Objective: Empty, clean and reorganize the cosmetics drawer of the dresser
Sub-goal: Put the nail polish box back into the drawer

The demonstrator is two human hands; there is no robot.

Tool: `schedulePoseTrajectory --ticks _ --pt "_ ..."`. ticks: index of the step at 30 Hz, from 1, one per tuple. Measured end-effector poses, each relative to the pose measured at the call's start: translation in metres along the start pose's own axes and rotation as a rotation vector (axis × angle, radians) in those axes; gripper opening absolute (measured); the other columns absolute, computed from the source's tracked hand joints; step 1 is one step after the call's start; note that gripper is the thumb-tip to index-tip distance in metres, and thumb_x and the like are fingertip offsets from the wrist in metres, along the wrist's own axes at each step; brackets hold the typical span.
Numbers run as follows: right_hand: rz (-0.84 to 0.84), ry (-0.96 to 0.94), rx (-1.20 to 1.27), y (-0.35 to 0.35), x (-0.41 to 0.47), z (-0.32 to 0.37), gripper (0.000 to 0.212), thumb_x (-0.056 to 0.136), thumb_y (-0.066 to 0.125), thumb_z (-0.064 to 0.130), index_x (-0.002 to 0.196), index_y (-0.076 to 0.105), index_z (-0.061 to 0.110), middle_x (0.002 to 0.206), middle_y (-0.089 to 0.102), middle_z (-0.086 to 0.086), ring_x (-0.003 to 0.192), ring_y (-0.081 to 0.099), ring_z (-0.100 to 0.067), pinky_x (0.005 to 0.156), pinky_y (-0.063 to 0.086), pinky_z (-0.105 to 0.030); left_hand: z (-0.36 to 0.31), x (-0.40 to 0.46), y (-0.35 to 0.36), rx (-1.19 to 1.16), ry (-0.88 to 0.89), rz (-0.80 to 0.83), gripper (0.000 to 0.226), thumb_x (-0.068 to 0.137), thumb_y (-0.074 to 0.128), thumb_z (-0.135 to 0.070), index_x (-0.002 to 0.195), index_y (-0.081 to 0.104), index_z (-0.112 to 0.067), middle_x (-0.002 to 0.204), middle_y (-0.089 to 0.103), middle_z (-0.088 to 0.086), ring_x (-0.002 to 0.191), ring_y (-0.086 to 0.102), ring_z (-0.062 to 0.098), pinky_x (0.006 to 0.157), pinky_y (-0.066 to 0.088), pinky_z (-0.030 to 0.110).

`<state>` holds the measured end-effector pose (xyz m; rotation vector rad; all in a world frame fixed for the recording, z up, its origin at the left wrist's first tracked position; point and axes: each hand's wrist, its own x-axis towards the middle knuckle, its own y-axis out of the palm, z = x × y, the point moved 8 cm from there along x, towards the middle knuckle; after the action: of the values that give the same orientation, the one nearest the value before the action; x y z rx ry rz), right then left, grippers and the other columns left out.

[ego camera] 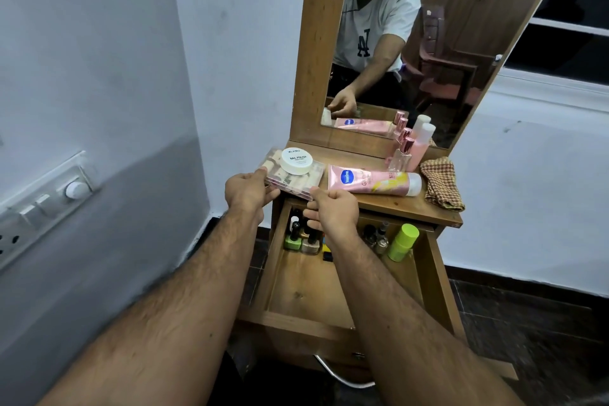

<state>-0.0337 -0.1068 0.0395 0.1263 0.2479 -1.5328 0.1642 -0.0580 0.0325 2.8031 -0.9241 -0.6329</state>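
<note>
Both hands hold clear case [293, 179], "NAIL POLISH" jar [296, 160]; Vaseline tube [374, 180]

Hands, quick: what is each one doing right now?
Left hand: closed on the left end of the clear plastic nail-tip box carrying a white round jar.
Right hand: closed on the box's near corner.

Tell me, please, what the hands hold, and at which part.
Both hands, left hand and right hand, hold the clear plastic case at its near corners; a white jar rides on top.
</note>
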Motion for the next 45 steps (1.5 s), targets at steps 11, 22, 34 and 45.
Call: schedulePoseTrajectory --ticks 11,22,34,45 --pt "-0.047 -0.667 -0.673 0.021 -0.007 0.097 0.052 0.081 0.076 0.041 0.126 0.058 0.019 0.121 0.06 0.0 0.111 0.055 -0.017 0.093 0.048 -0.037 -0.004 -0.01 -0.001 -0.074 0.02 0.036 0.013 0.094 0.066 -0.015 0.091 0.06 -0.004 0.093 0.071 0.015 0.062 0.072 0.018 0.054 0.057 0.022" --pt "-0.102 -0.542 -0.832 0.022 0.046 0.122 0.044 0.08 0.079 0.032 0.119 0.064 0.019 0.118 0.067 -0.003 0.11 0.061 -0.021 0.095 0.051 -0.039 -0.005 -0.003 -0.01 -0.189 0.012 0.044 0.011 0.096 0.063 -0.014 0.093 0.059 -0.005 0.097 0.072 0.014 0.073 0.074 0.021 0.058 0.058 0.023" --pt "-0.109 -0.471 -1.124 0.018 0.08 0.11 0.024 0.085 0.071 0.035 0.103 0.062 0.022 0.11 0.069 -0.003 0.109 0.06 -0.027 0.099 0.04 -0.04 0.001 0.008 -0.028 -0.185 0.012 0.031 0.011 0.096 0.063 -0.015 0.091 0.06 -0.006 0.098 0.071 0.012 0.078 0.073 0.021 0.06 0.058 0.023" --pt "-0.119 -0.429 -0.446 -0.028 -0.004 0.074 0.036 0.083 0.069 0.048 0.105 0.063 0.02 0.099 0.067 0.004 0.093 0.063 -0.018 0.08 0.052 -0.035 0.006 -0.056 -0.004 -0.286 -0.039 0.173 0.01 0.097 0.061 -0.013 0.096 0.06 -0.004 0.091 0.072 0.011 0.07 0.073 0.016 0.058 0.058 0.021"
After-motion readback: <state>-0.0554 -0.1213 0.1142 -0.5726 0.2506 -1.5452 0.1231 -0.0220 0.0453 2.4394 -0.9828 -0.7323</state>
